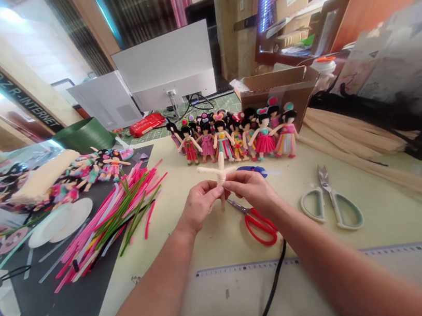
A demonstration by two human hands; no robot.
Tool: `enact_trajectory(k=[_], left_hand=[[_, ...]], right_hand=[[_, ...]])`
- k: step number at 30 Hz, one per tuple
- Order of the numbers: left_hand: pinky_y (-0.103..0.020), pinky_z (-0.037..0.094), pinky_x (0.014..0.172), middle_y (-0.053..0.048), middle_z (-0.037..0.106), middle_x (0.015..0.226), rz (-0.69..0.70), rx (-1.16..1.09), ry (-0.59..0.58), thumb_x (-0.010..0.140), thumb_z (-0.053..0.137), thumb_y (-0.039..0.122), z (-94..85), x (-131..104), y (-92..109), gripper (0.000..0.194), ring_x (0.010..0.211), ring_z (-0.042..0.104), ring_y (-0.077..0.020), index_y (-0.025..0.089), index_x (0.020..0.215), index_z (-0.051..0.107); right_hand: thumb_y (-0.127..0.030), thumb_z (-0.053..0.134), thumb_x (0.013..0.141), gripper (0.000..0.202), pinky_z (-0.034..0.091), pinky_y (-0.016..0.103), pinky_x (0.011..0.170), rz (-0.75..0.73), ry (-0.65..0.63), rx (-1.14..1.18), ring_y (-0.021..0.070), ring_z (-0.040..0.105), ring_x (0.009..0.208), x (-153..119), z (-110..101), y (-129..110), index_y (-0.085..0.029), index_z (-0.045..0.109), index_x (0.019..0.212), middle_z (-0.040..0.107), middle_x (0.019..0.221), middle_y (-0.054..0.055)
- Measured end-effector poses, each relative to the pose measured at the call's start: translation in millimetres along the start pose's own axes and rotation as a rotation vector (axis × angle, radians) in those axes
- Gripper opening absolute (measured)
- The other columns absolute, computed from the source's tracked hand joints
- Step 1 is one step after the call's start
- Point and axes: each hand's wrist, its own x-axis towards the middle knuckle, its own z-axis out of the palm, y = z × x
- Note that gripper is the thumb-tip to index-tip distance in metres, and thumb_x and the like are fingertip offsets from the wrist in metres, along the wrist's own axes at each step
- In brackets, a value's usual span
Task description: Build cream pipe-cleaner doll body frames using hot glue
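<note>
Both hands meet over the middle of the table around a cream fuzzy figure (221, 167), which stands upright with thin arms out to the sides and a stem below. My left hand (201, 201) pinches its lower body from the left, fingers closed. From the right, my right hand (249, 186) grips the same spot between thumb and fingers. Just under the right hand lie red-handled scissors (260, 227), their blades pointing toward the figure's stem. A blue-handled tool (252, 170) lies behind the right hand, partly hidden.
Finished dolls (223, 140) stand in a group at the back before a cardboard box (275, 88). Colourful fuzzy stems (105, 220) lie left, cream strips (361, 142) right. Grey-handled scissors (330, 201) rest right of the hands. A ruler (227, 271) and black cable (274, 282) are near the front.
</note>
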Motion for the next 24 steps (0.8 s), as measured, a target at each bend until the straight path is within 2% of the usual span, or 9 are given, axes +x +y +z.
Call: enact_trajectory(k=[7,13,16,19,24], left_hand=[[-0.030,0.047,0.074,-0.007,0.068,0.072,-0.023,-0.092,-0.111,0.078,0.068,0.036,-1.1,0,4,0.025,0.071,0.062,-0.0163,0.011,0.078,0.069],[-0.029,0.046,0.073,-0.005,0.063,0.064,-0.078,-0.196,-0.200,0.080,0.066,0.035,-2.0,-2,5,0.023,0.067,0.061,-0.0151,0.012,0.083,0.070],[-0.029,0.046,0.073,-0.004,0.063,0.068,-0.094,-0.183,-0.225,0.082,0.065,0.039,-3.2,-2,2,0.027,0.069,0.060,-0.0150,0.013,0.086,0.069],[-0.029,0.044,0.076,-0.005,0.065,0.079,-0.047,-0.080,-0.176,0.078,0.069,0.041,-2.1,-2,0,0.029,0.077,0.060,-0.0157,0.014,0.086,0.065],[-0.028,0.041,0.078,-0.002,0.063,0.086,0.103,0.289,0.053,0.073,0.073,0.042,3.3,-4,-2,0.032,0.083,0.057,-0.0155,0.018,0.089,0.058]], right_hand=[[-0.042,0.069,0.075,0.028,0.027,0.026,0.051,-0.004,-0.098,0.091,0.0086,0.037,0.052,-1,0,3,-0.015,0.072,0.075,0.057,0.057,0.000],[-0.042,0.069,0.076,0.028,0.030,0.026,0.052,0.015,-0.091,0.161,0.0098,0.043,0.053,-3,4,1,-0.015,0.072,0.082,0.058,0.058,0.000],[-0.042,0.068,0.076,0.027,0.034,0.027,0.053,-0.017,-0.081,0.122,0.0107,0.046,0.052,-6,6,-6,-0.016,0.071,0.077,0.059,0.057,0.000],[-0.037,0.071,0.073,0.021,0.041,0.028,0.057,-0.009,-0.044,0.111,0.0130,0.052,0.056,-5,6,-8,-0.016,0.068,0.070,0.061,0.060,0.001],[-0.031,0.069,0.072,0.016,0.044,0.029,0.063,-0.036,0.045,0.062,0.0151,0.056,0.064,-1,5,3,-0.016,0.066,0.068,0.064,0.066,0.002]])
